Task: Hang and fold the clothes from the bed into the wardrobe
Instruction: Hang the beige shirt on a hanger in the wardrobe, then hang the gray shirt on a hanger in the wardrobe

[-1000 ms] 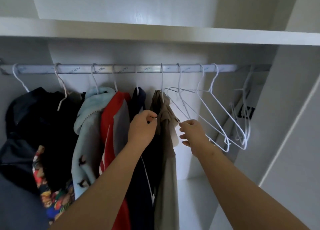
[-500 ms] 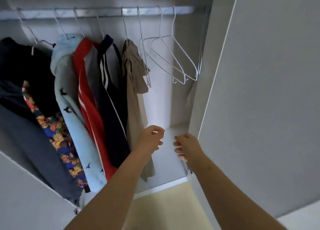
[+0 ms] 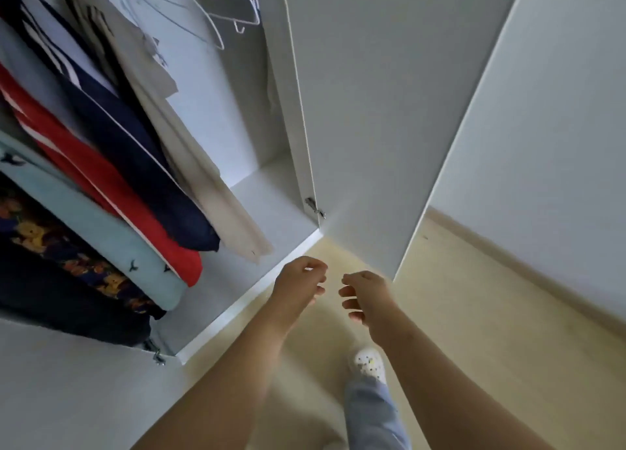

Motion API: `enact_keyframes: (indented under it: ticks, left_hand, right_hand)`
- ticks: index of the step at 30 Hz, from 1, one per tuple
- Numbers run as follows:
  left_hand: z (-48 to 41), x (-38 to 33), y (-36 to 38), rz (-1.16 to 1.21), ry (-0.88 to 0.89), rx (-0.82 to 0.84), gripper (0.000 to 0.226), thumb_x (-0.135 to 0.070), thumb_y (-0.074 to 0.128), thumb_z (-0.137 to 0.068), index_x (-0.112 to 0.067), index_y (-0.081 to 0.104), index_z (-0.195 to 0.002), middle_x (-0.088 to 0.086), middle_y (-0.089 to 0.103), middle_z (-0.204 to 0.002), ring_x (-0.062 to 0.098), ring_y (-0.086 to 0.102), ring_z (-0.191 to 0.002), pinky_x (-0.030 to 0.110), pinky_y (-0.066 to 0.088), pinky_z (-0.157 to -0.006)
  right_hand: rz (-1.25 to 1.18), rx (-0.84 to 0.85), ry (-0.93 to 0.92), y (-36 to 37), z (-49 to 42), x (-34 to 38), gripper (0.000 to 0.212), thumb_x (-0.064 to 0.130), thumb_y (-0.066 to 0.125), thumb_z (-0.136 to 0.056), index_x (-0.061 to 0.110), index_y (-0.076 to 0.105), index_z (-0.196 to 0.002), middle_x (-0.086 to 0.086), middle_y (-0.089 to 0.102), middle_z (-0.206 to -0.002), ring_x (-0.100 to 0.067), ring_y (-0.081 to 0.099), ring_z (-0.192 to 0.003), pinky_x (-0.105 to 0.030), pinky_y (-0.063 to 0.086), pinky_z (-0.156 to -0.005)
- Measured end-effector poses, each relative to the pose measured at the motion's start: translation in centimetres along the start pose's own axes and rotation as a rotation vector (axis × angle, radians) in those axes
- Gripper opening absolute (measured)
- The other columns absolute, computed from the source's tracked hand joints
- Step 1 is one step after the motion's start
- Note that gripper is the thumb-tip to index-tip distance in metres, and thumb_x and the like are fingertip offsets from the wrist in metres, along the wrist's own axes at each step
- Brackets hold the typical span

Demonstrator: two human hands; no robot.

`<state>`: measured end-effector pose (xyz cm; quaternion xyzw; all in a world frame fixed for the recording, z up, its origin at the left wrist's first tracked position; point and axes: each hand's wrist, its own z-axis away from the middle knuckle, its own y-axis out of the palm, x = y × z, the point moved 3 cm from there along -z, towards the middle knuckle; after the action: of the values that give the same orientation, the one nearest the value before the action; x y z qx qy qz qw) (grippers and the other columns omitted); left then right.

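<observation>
Both arms outstretched, left hand and right hand loosely curled.

White wardrobe; beige shirt, navy white-striped jacket, red top, pale blue fleece with dark bird print

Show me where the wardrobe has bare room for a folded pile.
The wardrobe floor lies bare between the beige garment and the right side panel. Under the empty hangers a hand should pass freely. Left of that, hanging clothes crowd together.
</observation>
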<state>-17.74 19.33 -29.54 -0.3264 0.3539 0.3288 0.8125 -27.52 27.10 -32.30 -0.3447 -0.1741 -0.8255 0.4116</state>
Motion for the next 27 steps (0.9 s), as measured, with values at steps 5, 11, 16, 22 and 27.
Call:
enact_keyframes:
  ticks: [5, 11, 16, 22, 27]
  left_hand:
    - [5.6, 5.4, 7.0, -0.162, -0.038, 0.193, 0.011, -0.017, 0.051, -0.091, -0.019, 0.061, -0.085, -0.002, 0.06, -0.078, 0.012, 0.057, -0.062, 0.023, 0.043, -0.06]
    - [11.9, 8.4, 16.4, -0.324, 0.02, 0.405, 0.014, -0.019, 0.052, -0.091, -0.024, 0.059, -0.079, -0.002, 0.061, -0.079, 0.011, 0.056, -0.062, 0.023, 0.044, -0.06]
    - [20.8, 11.1, 27.4, -0.458, 0.111, 0.607, 0.018, -0.016, 0.051, -0.092, -0.023, 0.057, -0.077, -0.004, 0.058, -0.074, 0.011, 0.054, -0.06, 0.022, 0.041, -0.057]
    - [34.8, 15.6, 41.3, -0.56, 0.146, 0.844, 0.02, -0.013, 0.05, -0.093, -0.022, 0.055, -0.075, -0.003, 0.055, -0.069, 0.01, 0.048, -0.055, 0.02, 0.036, -0.051]
    - [43.7, 18.0, 48.4, -0.661, 0.172, 0.961, 0.017, -0.014, 0.048, -0.093, -0.02, 0.056, -0.08, -0.003, 0.055, -0.072, 0.009, 0.049, -0.056, 0.02, 0.037, -0.052]
  right_hand:
    - [-0.139, -0.185, 0.11, -6.0, 5.9, -9.6, 0.014, 0.013, 0.049, -0.093, 0.013, 0.052, -0.079, -0.003, 0.054, -0.07, -0.015, 0.046, -0.054, -0.022, 0.033, -0.049]
    - [-0.357, -0.398, 0.165, -14.3, 13.0, -18.2, 0.013, 0.015, 0.049, -0.093, 0.013, 0.052, -0.081, -0.002, 0.054, -0.071, -0.014, 0.046, -0.055, -0.021, 0.034, -0.051]
    - [-0.551, -0.584, 0.178, -22.8, 21.3, -26.1, 0.014, 0.016, 0.049, -0.093, 0.014, 0.052, -0.08, -0.001, 0.053, -0.072, -0.014, 0.046, -0.055, -0.021, 0.035, -0.051]
    - [-0.718, -0.793, 0.171, -34.5, 32.5, -36.8, 0.014, 0.015, 0.049, -0.093, 0.015, 0.049, -0.079, -0.001, 0.053, -0.07, -0.014, 0.045, -0.054, -0.022, 0.034, -0.051]
    - [-0.844, -0.91, 0.181, -40.7, 39.2, -43.7, 0.012, 0.013, 0.049, -0.091, 0.015, 0.05, -0.079, -0.001, 0.053, -0.068, -0.014, 0.044, -0.053, -0.021, 0.033, -0.052]
